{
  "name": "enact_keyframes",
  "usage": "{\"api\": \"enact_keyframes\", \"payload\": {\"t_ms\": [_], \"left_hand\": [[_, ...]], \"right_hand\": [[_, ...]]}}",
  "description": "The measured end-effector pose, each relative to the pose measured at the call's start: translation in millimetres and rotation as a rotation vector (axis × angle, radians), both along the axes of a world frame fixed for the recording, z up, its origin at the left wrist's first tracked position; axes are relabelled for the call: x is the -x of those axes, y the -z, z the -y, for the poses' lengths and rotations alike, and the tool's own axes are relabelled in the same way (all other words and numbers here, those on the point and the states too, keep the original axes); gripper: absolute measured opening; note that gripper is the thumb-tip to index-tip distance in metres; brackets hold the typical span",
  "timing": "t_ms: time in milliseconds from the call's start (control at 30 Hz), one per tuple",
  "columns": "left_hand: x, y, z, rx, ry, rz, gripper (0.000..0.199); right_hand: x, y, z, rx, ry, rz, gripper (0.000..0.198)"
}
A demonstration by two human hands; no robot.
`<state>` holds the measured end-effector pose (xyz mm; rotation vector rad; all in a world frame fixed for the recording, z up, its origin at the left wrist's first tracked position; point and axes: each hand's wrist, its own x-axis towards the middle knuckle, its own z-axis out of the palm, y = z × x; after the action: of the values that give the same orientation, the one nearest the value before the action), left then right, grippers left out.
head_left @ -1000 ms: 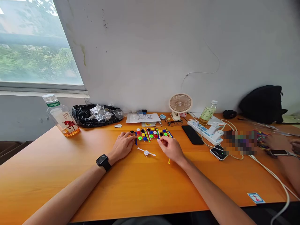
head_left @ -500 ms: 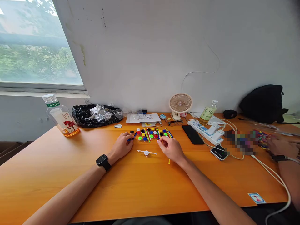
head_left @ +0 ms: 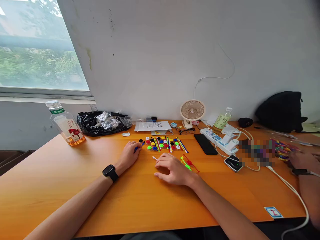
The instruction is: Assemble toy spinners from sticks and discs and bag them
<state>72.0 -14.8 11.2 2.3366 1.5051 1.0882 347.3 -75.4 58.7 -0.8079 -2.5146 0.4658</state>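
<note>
Hands both low on the orange surface (head_left: 62, 186), working at a spread of small plastic construction pieces. Left hand (head_left: 129, 154) sits at the left edge of the pile of coloured discs and rods (head_left: 162, 144), fingertips pinched on a blue rod (head_left: 138, 146); a black watch (head_left: 110, 173) is on that wrist. Right hand (head_left: 173, 170) lies palm down, fingers loosely curled over a white rod piece (head_left: 154, 158) whose tip pokes out at the left; whether it actually grips the piece I cannot tell, most of it is hidden under the palm. Just right of that hand lie loose rods with small hubs, yellow, green and red (head_left: 188, 163), flat on the surface, apart from the pile. Progress, judged from layout: early stage, since nearly all discs and rods lie unjoined in the pile, only the white piece and those few rods are pulled out toward the person, and nothing like a finished build shows. Around: tea bottle (head_left: 65, 124) far left, black plastic bag (head_left: 102, 122), paper sheet (head_left: 152, 126), small desk fan (head_left: 192, 111), glasses (head_left: 186, 131), black phone (head_left: 205, 143), power strip (head_left: 220, 140) with cables. Another person's hand (head_left: 303, 160) at far right works by a separate pile, well apart.
</note>
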Motion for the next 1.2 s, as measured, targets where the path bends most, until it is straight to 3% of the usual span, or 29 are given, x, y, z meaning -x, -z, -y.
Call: {"api": "enact_keyframes", "payload": {"t_ms": [133, 500, 633, 733, 833, 900, 1000, 1200], "left_hand": [[0.0, -1.3, 0.3, -0.016, 0.016, 0.008, 0.015], [-6.0, -11.1, 9.5, -0.082, 0.045, 0.115, 0.012], [-20.4, -17.2, 25.4, -0.067, 0.201, 0.151, 0.011], [-36.2, -19.6, 40.7, 0.005, 0.398, 0.132, 0.015], [-46.8, -18.6, 50.0, 0.055, 0.542, 0.03, 0.027], [-48.0, -16.4, 50.5, 0.054, 0.566, -0.037, 0.04], [-43.4, -13.0, 45.6, 0.046, 0.527, -0.065, 0.035], [-39.3, -14.1, 41.9, 0.034, 0.554, -0.058, 0.03]], "right_hand": [[-15.2, -5.9, -8.1, -0.016, 0.127, 0.082, 0.028], [-47.8, -14.1, -22.6, 0.125, 0.484, 0.322, 0.052], [-51.4, -16.0, -26.4, 0.046, 0.576, 0.332, 0.049], [-46.1, -16.1, -26.2, -0.042, 0.546, 0.219, 0.038], [-36.3, -14.3, -20.5, 0.027, 0.44, 0.104, 0.027], [-30.4, -12.0, -15.3, 0.136, 0.358, 0.087, 0.022], [-25.5, -7.3, -10.2, 0.243, 0.251, 0.134, 0.018], [-20.9, 5.6, -12.1, 0.297, 0.196, 0.103, 0.005]]}}
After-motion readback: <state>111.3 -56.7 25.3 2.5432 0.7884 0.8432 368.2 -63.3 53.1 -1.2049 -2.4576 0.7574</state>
